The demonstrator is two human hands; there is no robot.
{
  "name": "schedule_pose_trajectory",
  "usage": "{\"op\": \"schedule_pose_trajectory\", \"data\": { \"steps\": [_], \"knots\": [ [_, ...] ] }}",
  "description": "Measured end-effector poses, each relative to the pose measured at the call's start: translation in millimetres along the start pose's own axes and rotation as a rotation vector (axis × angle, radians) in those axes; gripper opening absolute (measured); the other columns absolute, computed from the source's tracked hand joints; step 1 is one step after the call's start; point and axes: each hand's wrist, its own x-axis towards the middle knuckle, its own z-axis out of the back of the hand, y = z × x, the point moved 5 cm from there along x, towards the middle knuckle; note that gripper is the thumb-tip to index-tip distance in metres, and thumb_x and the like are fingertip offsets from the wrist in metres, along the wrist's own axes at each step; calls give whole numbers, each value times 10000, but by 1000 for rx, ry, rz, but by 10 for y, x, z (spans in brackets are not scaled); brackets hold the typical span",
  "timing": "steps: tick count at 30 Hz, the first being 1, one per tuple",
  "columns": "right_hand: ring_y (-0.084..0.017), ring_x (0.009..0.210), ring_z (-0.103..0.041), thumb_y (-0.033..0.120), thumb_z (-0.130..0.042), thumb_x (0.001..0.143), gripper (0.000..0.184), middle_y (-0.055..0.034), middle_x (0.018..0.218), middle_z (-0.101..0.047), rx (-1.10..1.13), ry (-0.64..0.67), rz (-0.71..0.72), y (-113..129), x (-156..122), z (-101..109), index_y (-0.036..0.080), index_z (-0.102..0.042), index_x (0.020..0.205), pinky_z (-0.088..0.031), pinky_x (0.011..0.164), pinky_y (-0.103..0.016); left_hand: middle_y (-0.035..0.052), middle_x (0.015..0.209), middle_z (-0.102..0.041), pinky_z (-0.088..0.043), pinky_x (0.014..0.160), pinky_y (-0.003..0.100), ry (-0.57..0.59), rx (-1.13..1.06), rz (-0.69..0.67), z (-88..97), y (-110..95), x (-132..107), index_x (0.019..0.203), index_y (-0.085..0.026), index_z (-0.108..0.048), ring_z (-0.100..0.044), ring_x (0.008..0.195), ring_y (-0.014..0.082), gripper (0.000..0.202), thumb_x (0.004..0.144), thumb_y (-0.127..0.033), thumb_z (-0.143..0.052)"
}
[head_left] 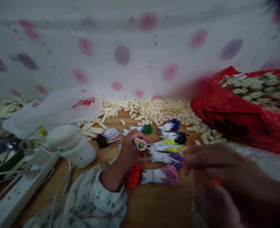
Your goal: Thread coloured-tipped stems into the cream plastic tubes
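My left hand (pixel 131 145) is closed around a cream slotted pen barrel (pixel 140 144), whose round open end faces me and shows bits of colour inside. At the right, close to the camera, my right hand (pixel 227 177) is blurred, its fingers pinched together. A small orange piece (pixel 216 181) shows between them; its full shape is hidden. Between the hands lie banded bundles of thin white refills with coloured ends: pink (pixel 170 175), purple (pixel 176 160), yellow (pixel 169 146), black (pixel 180 138) and blue (pixel 173 125). An orange bundle (pixel 132 177) sits partly behind my left wrist.
Many cream slotted parts (pixel 163 109) are heaped along the back. A red bag (pixel 244 114) full of barrels stands at the right. At the left are a white plastic bag (pixel 59 107), a white rounded device (pixel 75 147) and a power strip (pixel 23 193) with cables.
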Motion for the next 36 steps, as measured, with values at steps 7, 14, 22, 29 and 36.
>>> {"op": "schedule_pose_trajectory", "data": {
  "steps": [7, 14, 22, 29, 36],
  "knots": [
    [-158, 742, -653, 301, -473, 904, 258, -49, 748, -691, -227, -86, 93, 79, -15, -272, 213, -612, 706, -546, 726, -313, 4, 611, -523, -388, 638, 277, 69, 29, -40, -35, -80, -10, 576, -173, -553, -492, 648, 157, 256, 794, -304, -585],
    [-132, 788, -661, 95, -601, 784, 101, -56, 846, -704, -207, 94, 373, 63, 110, -311, 170, -609, 851, -555, 729, -216, -2, 619, -517, -381, 632, 275, 65, 37, -94, -54, -54, -28, 594, -173, -567, -491, 654, 154, 212, 786, -256, -597],
    [-140, 817, -631, 15, -613, 752, 201, -58, 850, -673, -98, -46, 272, -170, 82, -409, 155, -600, 896, -527, 735, -269, 13, 744, -548, -394, 692, 295, 57, 110, -191, -15, -8, -17, 736, -185, -600, -518, 758, 181, 309, 814, -483, -581],
    [-147, 835, -590, 81, -600, 811, 139, -74, 911, -625, -225, 7, 230, -404, 102, -497, 152, -661, 914, -503, 731, -280, 78, 1006, -541, -365, 866, 368, 139, 251, -301, 27, -90, -47, 1117, -191, -551, -470, 977, 229, 598, 873, -644, -248],
    [-131, 780, -550, 82, -625, 785, 92, -45, 851, -559, -267, -77, 203, -449, 102, -490, 160, -650, 827, -475, 680, -255, 65, 914, -513, -381, 822, 369, 15, 350, -336, 46, -120, -62, 951, -189, -600, -469, 917, 217, 510, 907, -577, -271]
  ]
}}
